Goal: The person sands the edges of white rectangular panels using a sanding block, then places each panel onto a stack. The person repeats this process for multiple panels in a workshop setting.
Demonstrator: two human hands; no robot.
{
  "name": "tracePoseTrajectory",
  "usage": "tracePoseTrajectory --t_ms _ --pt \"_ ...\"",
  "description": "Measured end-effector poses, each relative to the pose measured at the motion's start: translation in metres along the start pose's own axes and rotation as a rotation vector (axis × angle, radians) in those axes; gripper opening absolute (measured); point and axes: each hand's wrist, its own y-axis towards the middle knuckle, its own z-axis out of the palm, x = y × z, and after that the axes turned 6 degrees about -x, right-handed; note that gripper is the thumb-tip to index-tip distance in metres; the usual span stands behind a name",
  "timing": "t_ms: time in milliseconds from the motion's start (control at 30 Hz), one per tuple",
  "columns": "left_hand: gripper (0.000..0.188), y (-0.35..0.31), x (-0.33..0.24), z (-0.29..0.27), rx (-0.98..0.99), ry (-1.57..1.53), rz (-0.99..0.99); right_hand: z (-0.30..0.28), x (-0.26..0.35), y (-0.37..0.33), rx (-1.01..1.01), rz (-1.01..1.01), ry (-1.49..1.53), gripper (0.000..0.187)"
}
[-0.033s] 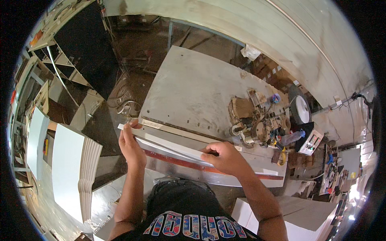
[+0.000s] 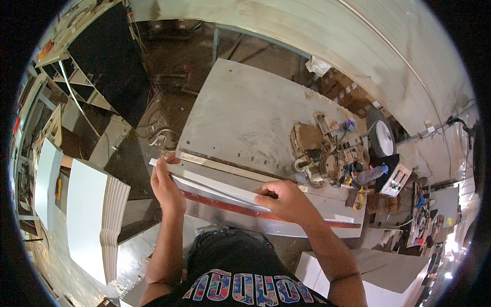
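A long, narrow white board (image 2: 217, 180) lies between my hands along the near edge of a machine table (image 2: 240, 112). My left hand (image 2: 169, 187) is closed on the board's left end, thumb and fingers around its edge. Farther right, my right hand (image 2: 287, 202) pinches the board with thumb and fingers, the fingertips partly hidden behind it. Just in front of the board runs a reddish-brown strip (image 2: 225, 203) above a metal edge. A pale strip (image 2: 220, 166) sits along the table on the board's far side.
A dusty machine head with wheels (image 2: 327, 161) stands on the table's right part, by a control box (image 2: 396, 180) and a plastic bottle (image 2: 371, 175). Stacked white panels (image 2: 87, 215) stand at left. More white panels (image 2: 383, 273) lie at lower right. A dark panel (image 2: 110, 61) rises at far left.
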Motion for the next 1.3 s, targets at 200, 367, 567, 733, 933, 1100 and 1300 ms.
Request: tracePoseTrajectory --t_ms 200,367,567,733,933,1100,1300 --pt "0.05 0.001 -0.001 0.001 0.055 -0.057 0.007 -0.011 -0.015 -0.007 -0.004 -0.009 -0.101 0.048" --pt "0.057 -0.002 -0.009 0.007 0.065 0.003 0.048 -0.031 -0.027 -0.029 -0.034 0.0 -0.16 0.043" --pt "0.058 -0.006 -0.014 0.01 0.066 0.014 0.05 -0.049 -0.033 -0.043 0.056 0.027 -0.045 0.041" --pt "0.057 -0.005 -0.013 0.008 0.066 0.028 0.027 -0.047 -0.038 -0.042 0.063 0.011 -0.083 0.037" --pt "0.056 -0.004 -0.012 0.006 0.057 0.025 0.002 -0.012 -0.029 -0.03 -0.058 -0.069 -0.254 0.033" --pt "0.055 -0.006 -0.016 0.005 0.049 0.031 -0.003 0.006 -0.006 -0.017 -0.056 -0.027 -0.257 0.036" --pt "0.058 -0.012 -0.02 0.007 0.068 0.027 0.005 0.022 0.026 -0.014 -0.018 -0.005 -0.289 0.054"
